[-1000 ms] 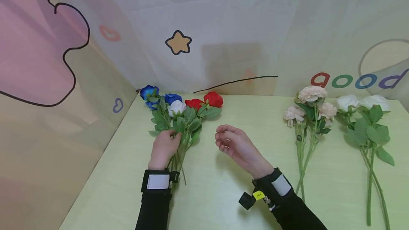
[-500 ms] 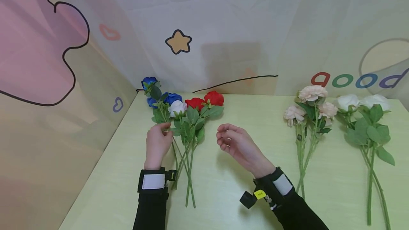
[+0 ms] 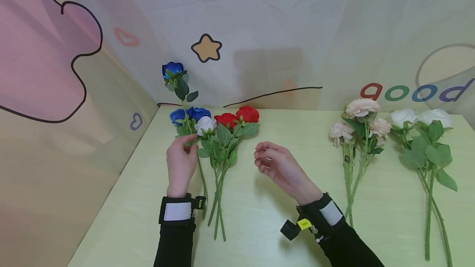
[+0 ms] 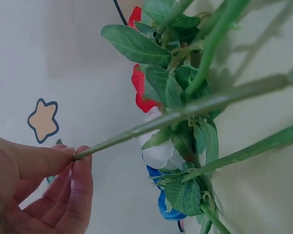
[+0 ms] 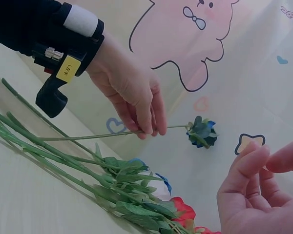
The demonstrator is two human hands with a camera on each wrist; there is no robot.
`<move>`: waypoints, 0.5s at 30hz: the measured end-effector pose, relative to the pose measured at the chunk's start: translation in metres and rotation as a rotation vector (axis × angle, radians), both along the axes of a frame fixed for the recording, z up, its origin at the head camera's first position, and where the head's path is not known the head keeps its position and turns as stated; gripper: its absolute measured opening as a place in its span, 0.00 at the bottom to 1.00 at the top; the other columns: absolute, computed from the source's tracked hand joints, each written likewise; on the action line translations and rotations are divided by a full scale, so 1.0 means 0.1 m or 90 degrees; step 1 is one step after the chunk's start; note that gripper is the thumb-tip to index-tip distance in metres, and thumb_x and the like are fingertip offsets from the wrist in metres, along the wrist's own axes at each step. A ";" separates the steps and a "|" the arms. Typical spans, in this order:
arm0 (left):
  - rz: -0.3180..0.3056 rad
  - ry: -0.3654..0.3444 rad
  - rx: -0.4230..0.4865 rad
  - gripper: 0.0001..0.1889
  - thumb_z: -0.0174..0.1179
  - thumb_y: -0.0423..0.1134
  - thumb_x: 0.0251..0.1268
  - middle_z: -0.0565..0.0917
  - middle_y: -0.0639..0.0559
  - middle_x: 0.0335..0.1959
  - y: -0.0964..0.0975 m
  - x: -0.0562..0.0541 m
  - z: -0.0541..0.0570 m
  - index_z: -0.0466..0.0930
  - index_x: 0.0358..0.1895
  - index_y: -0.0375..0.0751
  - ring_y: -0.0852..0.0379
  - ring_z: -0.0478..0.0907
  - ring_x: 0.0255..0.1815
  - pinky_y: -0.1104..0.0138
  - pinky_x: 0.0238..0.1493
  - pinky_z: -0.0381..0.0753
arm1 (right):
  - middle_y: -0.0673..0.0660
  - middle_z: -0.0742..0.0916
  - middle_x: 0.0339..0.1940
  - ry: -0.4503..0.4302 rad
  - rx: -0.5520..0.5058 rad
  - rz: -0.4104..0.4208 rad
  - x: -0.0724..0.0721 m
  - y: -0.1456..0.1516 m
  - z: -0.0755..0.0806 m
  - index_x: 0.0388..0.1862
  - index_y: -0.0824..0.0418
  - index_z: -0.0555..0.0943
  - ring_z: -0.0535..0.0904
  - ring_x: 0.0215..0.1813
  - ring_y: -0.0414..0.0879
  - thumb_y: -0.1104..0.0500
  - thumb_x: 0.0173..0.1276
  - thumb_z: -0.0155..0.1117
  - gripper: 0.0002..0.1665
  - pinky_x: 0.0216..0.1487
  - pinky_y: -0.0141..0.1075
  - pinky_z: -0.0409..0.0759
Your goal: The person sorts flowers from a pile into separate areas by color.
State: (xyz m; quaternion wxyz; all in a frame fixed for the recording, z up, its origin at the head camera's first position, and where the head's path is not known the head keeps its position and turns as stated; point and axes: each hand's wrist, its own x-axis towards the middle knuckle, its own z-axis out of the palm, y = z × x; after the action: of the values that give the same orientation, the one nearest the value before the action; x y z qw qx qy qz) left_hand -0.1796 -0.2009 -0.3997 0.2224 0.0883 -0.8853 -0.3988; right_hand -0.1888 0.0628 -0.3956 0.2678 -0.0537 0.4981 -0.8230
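My left hand (image 3: 181,162) pinches the green stem of a blue rose (image 3: 172,70) between thumb and fingertips, as the left wrist view shows up close. Its bloom rises above the other flowers, in front of the backdrop. Under it lie more blue roses (image 3: 198,113), a white rose (image 3: 205,125) and red roses (image 3: 248,114), with leafy stems fanned toward me. The right hand (image 3: 276,168) hovers over the table to the right of these flowers, fingers loosely bent and holding nothing. In the right wrist view, the lifted stem (image 5: 95,136) slants above the lying bunch.
Pale pink flowers (image 3: 363,108) lie right of centre on the light table (image 3: 278,234). White roses (image 3: 434,118) with long stems lie at the far right. A printed cloth backdrop (image 3: 267,24) stands along the table's back and left edges.
My left hand has drawn one blue rose up out of the bunch and moved slightly left. The other stems have dropped and spread on the table. The right hand has barely moved.
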 end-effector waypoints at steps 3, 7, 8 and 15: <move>-0.006 0.021 0.015 0.14 0.62 0.26 0.66 0.86 0.38 0.52 0.01 0.00 0.02 0.85 0.54 0.34 0.42 0.86 0.38 0.66 0.33 0.80 | 0.48 0.82 0.32 0.000 -0.001 -0.001 -0.01 0.02 0.00 0.42 0.56 0.77 0.77 0.37 0.41 0.64 0.78 0.47 0.10 0.42 0.27 0.78; -0.020 0.023 0.043 0.14 0.64 0.27 0.65 0.86 0.39 0.52 0.03 0.01 0.05 0.85 0.54 0.36 0.46 0.83 0.34 0.73 0.29 0.74 | 0.48 0.81 0.32 -0.001 -0.002 -0.003 -0.01 0.04 0.01 0.41 0.56 0.77 0.77 0.37 0.41 0.64 0.78 0.46 0.10 0.42 0.26 0.78; -0.025 0.020 0.049 0.14 0.65 0.27 0.65 0.87 0.40 0.52 0.04 0.02 0.06 0.85 0.54 0.36 0.47 0.82 0.33 0.73 0.27 0.73 | 0.48 0.81 0.32 -0.001 -0.001 -0.003 -0.01 0.05 0.01 0.41 0.55 0.77 0.77 0.37 0.41 0.64 0.78 0.47 0.10 0.42 0.26 0.78; -0.038 -0.018 0.072 0.11 0.65 0.30 0.66 0.88 0.42 0.49 0.08 0.02 0.10 0.86 0.51 0.37 0.52 0.81 0.32 0.73 0.27 0.73 | 0.47 0.81 0.32 0.004 0.004 -0.004 0.01 0.07 0.03 0.41 0.55 0.77 0.77 0.37 0.41 0.63 0.78 0.46 0.10 0.42 0.26 0.79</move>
State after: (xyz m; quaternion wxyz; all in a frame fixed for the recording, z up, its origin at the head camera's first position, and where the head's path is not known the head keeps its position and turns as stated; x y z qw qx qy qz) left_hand -0.1778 -0.1927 -0.3897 0.1927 0.0802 -0.8664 -0.4536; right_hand -0.1879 0.0701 -0.3927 0.2639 -0.0535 0.5016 -0.8221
